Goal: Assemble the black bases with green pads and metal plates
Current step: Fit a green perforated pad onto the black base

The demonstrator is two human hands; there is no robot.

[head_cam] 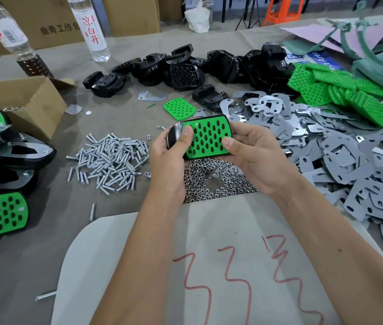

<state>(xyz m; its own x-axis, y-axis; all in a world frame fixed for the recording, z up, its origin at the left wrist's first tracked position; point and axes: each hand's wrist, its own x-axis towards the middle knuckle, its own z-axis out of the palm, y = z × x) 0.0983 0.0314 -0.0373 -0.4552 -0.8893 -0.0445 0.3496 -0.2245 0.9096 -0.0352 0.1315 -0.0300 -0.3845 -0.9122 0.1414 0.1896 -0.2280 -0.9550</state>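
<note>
Both hands, left hand (170, 148) and right hand (253, 153), grip a perforated green rubber pad (206, 137) seated on a black plastic base (174, 134), twelve o'clock of loose steel nuts (218, 181).

From my seat at the feed, I see only two bare forearms coming up from six o'clock, with no sleeve, cuff, watch, band or glove on either. The left hand (169, 151) and the right hand (253, 156) are both uncovered, with no rings on the fingers that show. The thumbnails are short and plain. A small dark mole sits on the right forearm toward four o'clock. Nothing else of the person shows.
</note>
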